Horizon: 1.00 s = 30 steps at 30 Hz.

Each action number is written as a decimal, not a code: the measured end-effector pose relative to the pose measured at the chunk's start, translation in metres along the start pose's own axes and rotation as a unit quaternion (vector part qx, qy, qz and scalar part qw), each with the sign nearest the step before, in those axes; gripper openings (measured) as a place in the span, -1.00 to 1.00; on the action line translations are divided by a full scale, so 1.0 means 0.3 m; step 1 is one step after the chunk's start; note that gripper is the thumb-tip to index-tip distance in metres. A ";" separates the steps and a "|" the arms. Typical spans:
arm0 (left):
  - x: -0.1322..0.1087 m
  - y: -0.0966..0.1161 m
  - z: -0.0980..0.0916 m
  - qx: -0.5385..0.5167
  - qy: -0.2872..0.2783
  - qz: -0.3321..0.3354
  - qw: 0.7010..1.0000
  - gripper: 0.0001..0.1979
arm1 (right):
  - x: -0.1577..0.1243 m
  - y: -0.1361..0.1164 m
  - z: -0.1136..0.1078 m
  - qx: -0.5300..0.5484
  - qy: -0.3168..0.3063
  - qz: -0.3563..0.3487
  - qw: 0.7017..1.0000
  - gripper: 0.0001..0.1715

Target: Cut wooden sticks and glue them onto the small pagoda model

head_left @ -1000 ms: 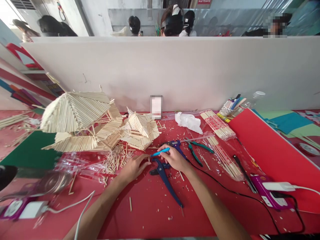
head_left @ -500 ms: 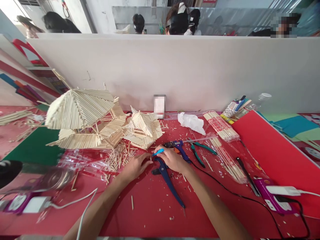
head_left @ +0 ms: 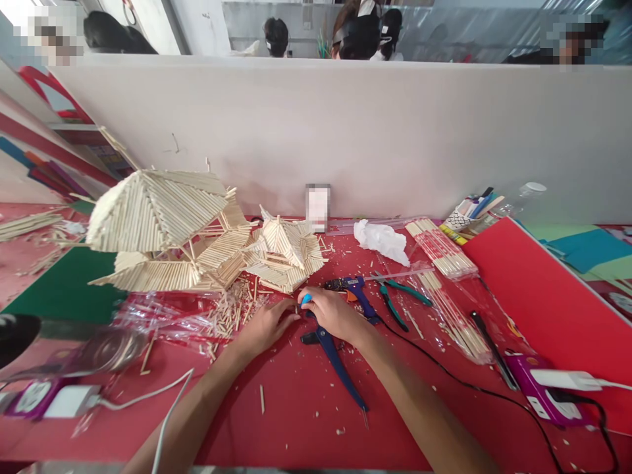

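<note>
My right hand is closed around a bright blue tool, of which only the tip shows past my fingers. My left hand rests on the red table beside it, fingertips pinched against something too small to make out. Under both hands lies a dark blue pair of cutters. Just beyond my hands stands a small stick-built roof model, with a larger one to its left. Loose cut stick pieces lie scattered by my left hand.
A blue glue gun, green-handled pliers and bags of sticks lie to the right. White tissue, a pen cup and a purple power strip are nearby. A white partition backs the table; people sit behind it.
My right hand has turned the blue tool down toward the table, so less of it shows now. The camera view shifted slightly; my left hand stays in place.
</note>
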<state>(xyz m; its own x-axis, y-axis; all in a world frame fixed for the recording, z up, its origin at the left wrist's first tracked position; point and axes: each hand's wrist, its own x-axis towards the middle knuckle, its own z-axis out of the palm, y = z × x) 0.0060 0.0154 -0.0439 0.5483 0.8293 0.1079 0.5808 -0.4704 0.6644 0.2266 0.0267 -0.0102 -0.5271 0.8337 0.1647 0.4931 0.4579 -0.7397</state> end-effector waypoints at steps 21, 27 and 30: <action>0.004 -0.011 -0.008 0.033 0.026 0.024 0.999 -0.72 | -0.083 0.067 -0.001 -0.035 0.105 0.038 0.993 -0.89; -0.007 -0.031 -0.004 0.044 0.021 0.033 0.998 -0.71 | -0.112 0.090 -0.077 -0.195 0.119 0.025 0.973 -0.88; -0.010 -0.038 0.000 0.045 0.025 0.039 0.998 -0.72 | -0.155 0.114 -0.132 -0.228 0.154 0.087 0.958 -0.88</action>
<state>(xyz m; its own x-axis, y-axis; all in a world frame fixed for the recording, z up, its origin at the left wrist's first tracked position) -0.0022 0.0181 -0.0518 0.5641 0.8025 0.1945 0.5910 -0.5569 0.5836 0.2954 0.0157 -0.0173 -0.2158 0.9290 0.3007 0.8423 0.3329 -0.4239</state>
